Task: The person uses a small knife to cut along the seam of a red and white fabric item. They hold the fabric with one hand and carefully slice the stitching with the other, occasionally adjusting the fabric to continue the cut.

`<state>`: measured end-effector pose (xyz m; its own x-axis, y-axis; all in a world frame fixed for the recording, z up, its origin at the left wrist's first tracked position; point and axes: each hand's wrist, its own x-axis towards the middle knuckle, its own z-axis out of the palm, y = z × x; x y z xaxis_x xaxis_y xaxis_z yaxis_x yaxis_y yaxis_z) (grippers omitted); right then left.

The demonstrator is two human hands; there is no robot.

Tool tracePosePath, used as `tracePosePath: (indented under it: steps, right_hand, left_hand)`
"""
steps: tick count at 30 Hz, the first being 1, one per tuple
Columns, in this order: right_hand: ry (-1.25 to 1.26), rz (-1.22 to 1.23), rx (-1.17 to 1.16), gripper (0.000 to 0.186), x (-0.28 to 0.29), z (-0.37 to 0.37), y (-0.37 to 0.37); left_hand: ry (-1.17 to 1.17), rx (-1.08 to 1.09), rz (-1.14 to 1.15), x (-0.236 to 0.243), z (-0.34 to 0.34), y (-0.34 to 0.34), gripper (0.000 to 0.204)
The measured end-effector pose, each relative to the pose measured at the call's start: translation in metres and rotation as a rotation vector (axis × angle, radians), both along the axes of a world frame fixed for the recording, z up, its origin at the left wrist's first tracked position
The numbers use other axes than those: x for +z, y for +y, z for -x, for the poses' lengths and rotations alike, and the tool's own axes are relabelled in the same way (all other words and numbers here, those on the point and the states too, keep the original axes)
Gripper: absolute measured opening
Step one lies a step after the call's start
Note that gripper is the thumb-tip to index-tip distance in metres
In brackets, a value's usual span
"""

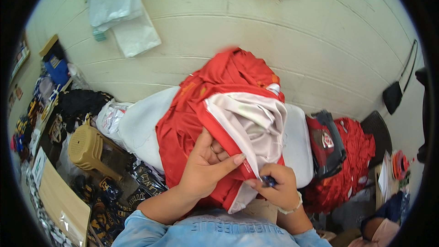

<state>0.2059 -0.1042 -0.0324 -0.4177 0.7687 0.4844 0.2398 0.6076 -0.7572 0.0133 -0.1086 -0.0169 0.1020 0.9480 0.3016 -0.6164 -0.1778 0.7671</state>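
A large red garment (pixel 180 119) lies bunched over a white padded board (pixel 299 142), with its pale inner side (pixel 256 119) turned outward. My left hand (pixel 201 167) is closed on the red hem, the thumb pressed on top and the fingers curled beneath the cloth. Close by, at the same edge, my right hand (pixel 281 190) is closed around a small dark tool (pixel 269 181), mostly hidden by the fingers, so its kind does not show. The right thumb and fingertips touch the hem where red cloth meets pale cloth.
A tan plastic stool (pixel 87 144) stands at the left, near dark garments in clear bags (pixel 148 180). More red clothing (pixel 352 155) is heaped at the right beside a dark folded garment (pixel 329 137). Behind the board rises a pale wall (pixel 192 32) with hanging plastic bags (pixel 116 0).
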Motion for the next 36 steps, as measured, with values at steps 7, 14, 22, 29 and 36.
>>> tracePosePath:
  steps: [7,14,22,29,36]
  right_hand:
    - [-0.072,-0.056,0.050,0.031,-0.004,-0.022,0.004]
    - [-0.094,-0.020,0.143,0.021,-0.003,-0.040,0.005]
    - [-0.296,0.170,0.591,0.026,-0.004,-0.046,0.015]
    - [0.220,0.415,-0.070,0.014,-0.016,-0.039,0.008]
    - [0.158,-0.044,-0.206,0.017,-0.018,-0.028,0.020]
  left_hand:
    - [-0.014,0.015,0.004,0.002,0.007,0.006,0.068]
    - [-0.111,0.054,0.138,0.006,0.015,0.013,0.058]
    - [0.142,0.185,0.038,0.006,0.038,0.030,0.046]
    - [1.223,0.731,-0.351,0.030,0.038,0.036,0.035]
    - [1.581,0.643,-0.552,0.051,0.035,0.062,0.029]
